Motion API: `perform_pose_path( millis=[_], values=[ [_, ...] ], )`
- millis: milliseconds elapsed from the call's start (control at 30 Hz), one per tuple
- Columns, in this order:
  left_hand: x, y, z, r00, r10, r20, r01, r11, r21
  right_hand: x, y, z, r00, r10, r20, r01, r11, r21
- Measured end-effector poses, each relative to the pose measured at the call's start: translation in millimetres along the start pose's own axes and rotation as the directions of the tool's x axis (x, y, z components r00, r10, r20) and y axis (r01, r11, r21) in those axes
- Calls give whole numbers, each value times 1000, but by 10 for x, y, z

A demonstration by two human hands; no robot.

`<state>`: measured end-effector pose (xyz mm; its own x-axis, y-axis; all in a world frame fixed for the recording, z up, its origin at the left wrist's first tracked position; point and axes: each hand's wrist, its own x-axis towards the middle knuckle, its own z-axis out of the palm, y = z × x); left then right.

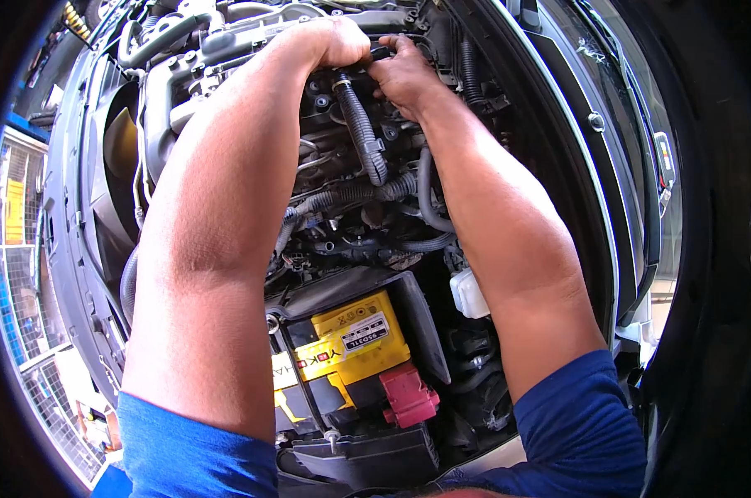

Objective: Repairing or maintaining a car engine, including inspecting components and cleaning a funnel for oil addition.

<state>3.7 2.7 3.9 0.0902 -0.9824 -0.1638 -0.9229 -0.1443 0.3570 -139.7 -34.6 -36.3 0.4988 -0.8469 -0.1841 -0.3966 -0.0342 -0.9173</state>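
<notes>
Both my bare arms reach into a car's engine bay. My left hand (pixel 342 43) is closed at the top centre, its fingertips hidden, beside a small black part (pixel 382 53). My right hand (pixel 404 75) has its fingers curled on that black part, just right of my left hand. Below the hands a black corrugated conduit (pixel 360 124) with a pale band near its top runs down to other hoses (pixel 325 199). A metal intake pipe (pixel 155 95) lies to the left of my left forearm.
A yellow battery (pixel 359 315) with a red terminal cover (pixel 408 394) sits low in the bay. A white reservoir (pixel 468 293) is beside my right forearm. The dark body edge and windscreen (pixel 599 50) are at the right. A wire-mesh cage (pixel 18 249) stands outside at the left.
</notes>
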Motion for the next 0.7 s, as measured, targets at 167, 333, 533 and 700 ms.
perform_pose_path(
  millis=[167, 333, 533, 700],
  values=[
    [77, -70, 39, 993, 114, -8, -113, 989, 90, 110, 66, 59, 995, -59, -86, 44, 985, -165],
    [-74, 66, -30, 999, 24, -34, -23, 999, 26, 108, 95, -23, 994, -73, -77, 57, 979, -197],
    [-43, 45, -2, 996, -79, -46, 73, 990, -119, 31, 127, -104, 989, -105, 101, 75, 962, 262],
    [-26, -35, 5, 999, 13, -48, -12, 1000, 17, -14, -21, 18, 998, -48, -38, 46, 998, -50]
  ],
)
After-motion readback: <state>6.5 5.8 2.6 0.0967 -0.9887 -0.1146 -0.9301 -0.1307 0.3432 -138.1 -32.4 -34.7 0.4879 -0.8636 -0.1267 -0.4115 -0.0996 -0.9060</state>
